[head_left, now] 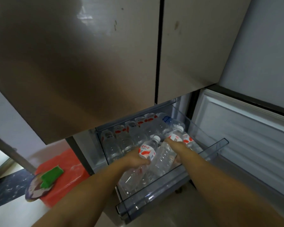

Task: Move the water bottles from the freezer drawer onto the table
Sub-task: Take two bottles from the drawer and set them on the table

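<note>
The clear plastic freezer drawer is pulled out below the fridge doors and holds several clear water bottles with red-and-white labels and white caps. My left hand is shut around one water bottle, raised a little above the others. My right hand reaches in beside it and is closed on a second water bottle whose cap end points to the back. More bottles lie in rows at the drawer's back. The table is not in view.
The brown fridge doors hang right above the drawer. The open freezer door stands on the right. On the left, a red stool carries a green sponge and a round patterned object. Pale floor lies below.
</note>
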{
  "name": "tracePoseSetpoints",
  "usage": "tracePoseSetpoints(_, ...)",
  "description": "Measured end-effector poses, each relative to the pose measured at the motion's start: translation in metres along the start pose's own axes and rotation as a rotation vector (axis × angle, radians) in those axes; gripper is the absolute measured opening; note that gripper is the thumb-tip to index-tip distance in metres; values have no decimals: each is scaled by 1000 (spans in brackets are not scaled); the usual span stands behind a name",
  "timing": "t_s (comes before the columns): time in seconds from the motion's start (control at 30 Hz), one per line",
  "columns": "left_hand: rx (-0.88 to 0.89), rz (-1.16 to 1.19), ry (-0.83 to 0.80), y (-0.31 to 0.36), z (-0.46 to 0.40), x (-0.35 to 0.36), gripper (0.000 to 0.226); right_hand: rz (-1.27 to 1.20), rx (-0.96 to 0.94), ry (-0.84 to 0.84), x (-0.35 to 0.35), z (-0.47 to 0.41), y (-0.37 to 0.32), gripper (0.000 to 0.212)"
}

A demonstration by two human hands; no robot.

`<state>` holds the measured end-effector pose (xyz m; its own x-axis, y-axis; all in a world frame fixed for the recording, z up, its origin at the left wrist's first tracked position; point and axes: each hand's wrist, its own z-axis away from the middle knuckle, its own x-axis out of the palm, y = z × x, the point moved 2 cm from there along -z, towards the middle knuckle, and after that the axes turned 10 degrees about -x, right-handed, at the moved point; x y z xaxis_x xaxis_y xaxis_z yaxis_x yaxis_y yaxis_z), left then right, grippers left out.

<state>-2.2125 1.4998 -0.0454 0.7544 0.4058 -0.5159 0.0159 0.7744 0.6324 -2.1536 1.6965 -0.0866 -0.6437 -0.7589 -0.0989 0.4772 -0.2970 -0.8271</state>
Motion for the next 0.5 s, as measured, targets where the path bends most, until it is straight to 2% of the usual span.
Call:
tracePoseSetpoints(0.1, 39, 60, -32, 13, 3, -2, 38, -200, -68, -7, -6, 37, -25, 94)
tracePoseSetpoints(0.2, 78, 128, -63, 33, 7, -6, 44, -390, -144, -19, -20, 48, -42, 56)
tracePoseSetpoints(0.33, 172, 226, -85, 70, 17, 0, 53, -601, -202, -105, -58, 67, -57, 41)
tracePoseSetpoints(0.37, 202, 254, -91, 80, 20, 3, 52, -613, -212, -128, -67, 72, -60, 47)
tracePoseSetpoints(0.47, 280, 361, -147, 118, 40, 18, 47, -612, -238, -185, -98, 96, -65, 88)
tracePoseSetpoints(0.5, 301, 394, -184, 132, 47, 29, 45, -619, -260, -204, -111, 103, -63, 95)
